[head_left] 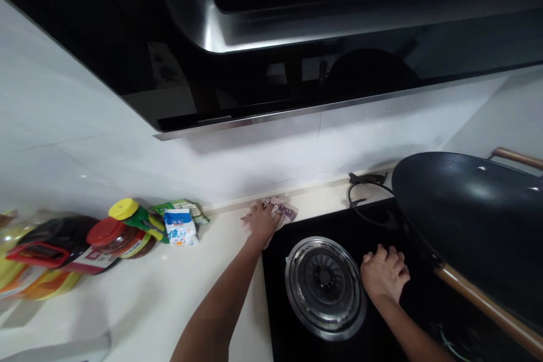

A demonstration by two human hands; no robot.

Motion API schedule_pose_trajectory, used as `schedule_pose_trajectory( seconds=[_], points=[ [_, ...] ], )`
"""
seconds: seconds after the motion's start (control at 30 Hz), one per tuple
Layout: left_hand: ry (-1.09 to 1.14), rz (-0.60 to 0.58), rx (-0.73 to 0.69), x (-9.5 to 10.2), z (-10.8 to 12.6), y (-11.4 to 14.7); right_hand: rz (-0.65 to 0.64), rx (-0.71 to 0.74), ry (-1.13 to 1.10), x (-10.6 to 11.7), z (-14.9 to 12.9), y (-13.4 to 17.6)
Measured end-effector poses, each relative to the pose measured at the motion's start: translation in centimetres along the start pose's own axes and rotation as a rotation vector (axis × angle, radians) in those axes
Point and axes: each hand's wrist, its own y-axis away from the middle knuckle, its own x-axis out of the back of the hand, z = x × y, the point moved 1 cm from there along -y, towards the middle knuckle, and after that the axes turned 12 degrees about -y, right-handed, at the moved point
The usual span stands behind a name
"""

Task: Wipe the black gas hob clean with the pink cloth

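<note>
My left hand [261, 222] presses a crumpled pale pink cloth [286, 210] with purple patches onto the white counter. It is at the back left corner of the black gas cooktop [278, 305], close to the wall. The fingers are bent over the cloth, and part of the cloth is hidden under them. My right hand [385, 272] rests palm down on the cooktop with slightly bent, parted fingers, holding nothing that I can see. It lies just right of the round metal burner [326, 285], between it and a large black wok [470, 209].
Wooden handles [483, 300] stick out from the wok. A black cable [358, 203] lies behind the cooktop. Left on the counter stand a white-blue packet [180, 227], a yellow-capped bottle [139, 218], a red-lidded jar [123, 237] and a dark jug [72, 243]. A range hood [263, 79] hangs overhead.
</note>
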Motion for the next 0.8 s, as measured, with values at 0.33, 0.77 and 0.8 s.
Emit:
schedule_pose_trajectory(
  seconds=[0.33,0.77,0.8],
  points=[
    [0.043,-0.081,-0.331,0.4,17.0,-4.1,0.009,-0.008,0.061,-0.1,-0.6,-0.1],
    [0.083,-0.147,-0.452,1.9,22.9,-5.9,0.042,0.041,0.096,-0.5,-0.1,-0.2],
    [0.078,-0.150,-0.463,2.0,22.4,-5.9,0.041,0.040,0.094,-0.4,-0.2,-0.3]
  ],
)
